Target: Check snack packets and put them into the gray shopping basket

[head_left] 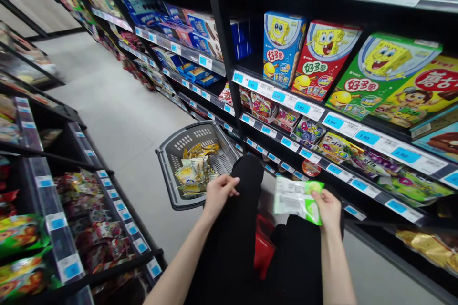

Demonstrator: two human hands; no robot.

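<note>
My right hand (327,207) is closed on a flat green and white snack packet (296,198), held above my right knee near the lower shelves. My left hand (218,194) rests on my left knee, fingers loosely curled with nothing in them. Just beyond that hand a grey shopping basket (168,162) stands on the floor. It holds several yellow and white snack bags (195,167). I am crouched in the aisle in black trousers.
Black shelving (222,43) with boxed and bagged snacks and blue price tags runs along the right. Another rack of snack bags (67,209) lines the left. A red object (263,245) shows between my legs. The pale floor aisle (107,100) stretches ahead.
</note>
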